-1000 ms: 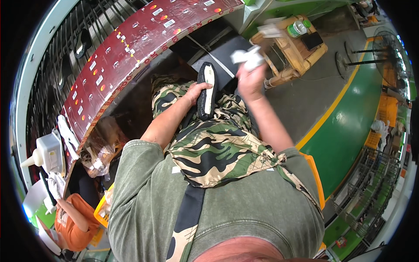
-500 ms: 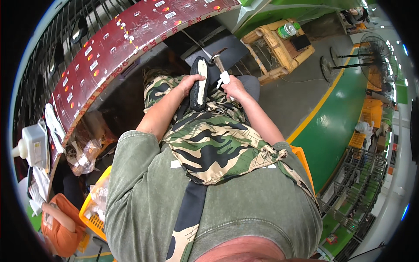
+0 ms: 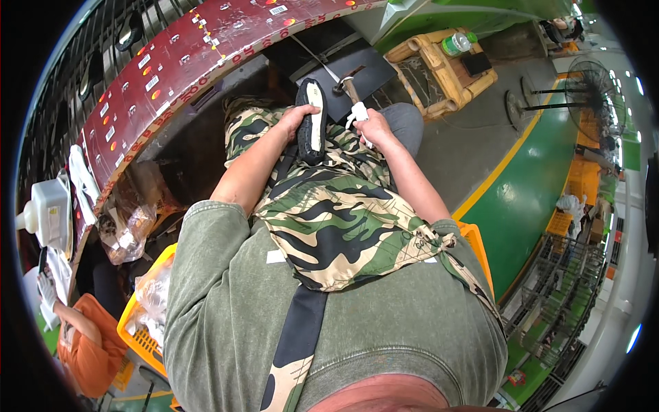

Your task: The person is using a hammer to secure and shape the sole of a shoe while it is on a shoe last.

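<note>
Bright, even light fills the scene, with a soft sheen on the green floor at right. Under the red rail the space falls into deep shadow. Fisheye distortion bends straight edges near the black rim. The centre is sharp; edges soften slightly.

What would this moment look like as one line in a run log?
left hand: grips black shoe, pale insole up | right hand: holds white cloth beside shoe | over camouflage apron

1 black shoe, 1 hammer, 1 green bottle, 1 wooden stool, 1 standing fan.
</note>
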Demonstrator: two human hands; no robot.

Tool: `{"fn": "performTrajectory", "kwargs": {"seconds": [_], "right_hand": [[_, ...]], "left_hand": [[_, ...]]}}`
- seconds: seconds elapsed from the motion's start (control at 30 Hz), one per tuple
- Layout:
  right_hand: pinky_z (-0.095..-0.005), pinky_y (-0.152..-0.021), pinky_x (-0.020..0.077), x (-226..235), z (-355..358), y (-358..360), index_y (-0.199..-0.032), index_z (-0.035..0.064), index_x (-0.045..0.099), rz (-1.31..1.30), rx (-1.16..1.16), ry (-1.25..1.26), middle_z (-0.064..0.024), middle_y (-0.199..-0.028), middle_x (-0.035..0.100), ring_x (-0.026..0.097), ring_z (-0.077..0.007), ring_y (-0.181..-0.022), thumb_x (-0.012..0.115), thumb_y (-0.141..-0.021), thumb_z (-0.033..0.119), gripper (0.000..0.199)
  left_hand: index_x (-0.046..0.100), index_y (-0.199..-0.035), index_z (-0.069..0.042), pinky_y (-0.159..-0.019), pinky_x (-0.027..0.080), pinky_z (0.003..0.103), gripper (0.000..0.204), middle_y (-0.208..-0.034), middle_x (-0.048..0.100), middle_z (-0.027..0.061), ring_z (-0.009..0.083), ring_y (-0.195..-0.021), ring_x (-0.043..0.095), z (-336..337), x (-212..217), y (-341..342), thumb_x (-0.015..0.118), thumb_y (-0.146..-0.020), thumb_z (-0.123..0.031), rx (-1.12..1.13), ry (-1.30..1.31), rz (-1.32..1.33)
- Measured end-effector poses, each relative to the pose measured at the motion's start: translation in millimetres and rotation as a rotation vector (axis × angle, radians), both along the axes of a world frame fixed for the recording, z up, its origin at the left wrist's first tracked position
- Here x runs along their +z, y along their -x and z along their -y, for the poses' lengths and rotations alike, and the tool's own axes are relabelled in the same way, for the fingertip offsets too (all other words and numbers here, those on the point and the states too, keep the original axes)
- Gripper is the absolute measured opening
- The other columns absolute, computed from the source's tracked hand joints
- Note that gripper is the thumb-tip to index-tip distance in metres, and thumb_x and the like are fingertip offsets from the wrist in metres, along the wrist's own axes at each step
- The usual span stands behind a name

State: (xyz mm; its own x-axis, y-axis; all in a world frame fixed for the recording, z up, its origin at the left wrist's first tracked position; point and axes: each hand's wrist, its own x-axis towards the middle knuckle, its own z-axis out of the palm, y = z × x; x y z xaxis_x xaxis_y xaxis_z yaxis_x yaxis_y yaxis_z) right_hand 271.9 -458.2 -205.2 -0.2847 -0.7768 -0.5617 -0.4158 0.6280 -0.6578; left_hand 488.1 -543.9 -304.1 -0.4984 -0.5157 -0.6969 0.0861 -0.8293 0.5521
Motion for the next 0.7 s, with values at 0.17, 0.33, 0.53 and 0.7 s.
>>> {"fn": "performTrajectory", "kwargs": {"seconds": [0.17, 0.33, 0.53, 0.7], "right_hand": [[-0.0334, -0.047, 0.0493, -4, -8, 7, -0.103, -0.0025, 0.056, 0.074, -0.039, 0.032, -0.0099, -0.077, 0.063, 0.059, -0.0173, -0.051, 0.067, -0.087, 0.010, 0.023], [-0.0327, -0.047, 0.0489, -6, -16, 19, -0.104, -0.0021, 0.057, 0.084, -0.141, 0.097, -0.0090, -0.076, 0.064, 0.060, -0.0169, -0.050, 0.067, -0.087, 0.010, 0.023], [-0.0320, -0.044, 0.0464, -18, -30, 34, -0.107, -0.0014, 0.058, 0.153, -0.377, 0.206, -0.0081, -0.074, 0.064, 0.058, -0.0161, -0.048, 0.066, -0.086, 0.009, 0.024], [-0.0329, -0.044, 0.0459, -35, -41, 31, -0.104, -0.0022, 0.056, 0.130, -0.450, 0.231, -0.0083, -0.071, 0.063, 0.058, -0.0166, -0.047, 0.066, -0.086, 0.009, 0.023]], "left_hand": [[0.067, -0.102, 0.000, -0.070, 0.058, 0.041, 0.038, -0.086, 0.072, 0.0138, 0.0275, -0.070, 0.070, -2, -7, -2, 0.072, -0.077, -0.028, 0.006, -0.018, -0.019], [0.066, -0.103, 0.000, -0.069, 0.059, 0.040, 0.036, -0.086, 0.072, 0.0127, 0.0258, -0.070, 0.070, -3, -5, -3, 0.070, -0.080, -0.027, -0.025, -0.004, -0.026], [0.063, -0.112, 0.005, -0.074, 0.058, 0.041, 0.047, -0.093, 0.071, 0.0161, 0.0280, -0.076, 0.070, -2, -3, 0, 0.074, -0.076, -0.024, 0.006, 0.000, 0.033], [0.061, -0.114, 0.006, -0.076, 0.057, 0.042, 0.052, -0.097, 0.070, 0.0169, 0.0290, -0.079, 0.069, -2, -9, -5, 0.074, -0.076, -0.026, -0.011, 0.010, 0.032]]}}
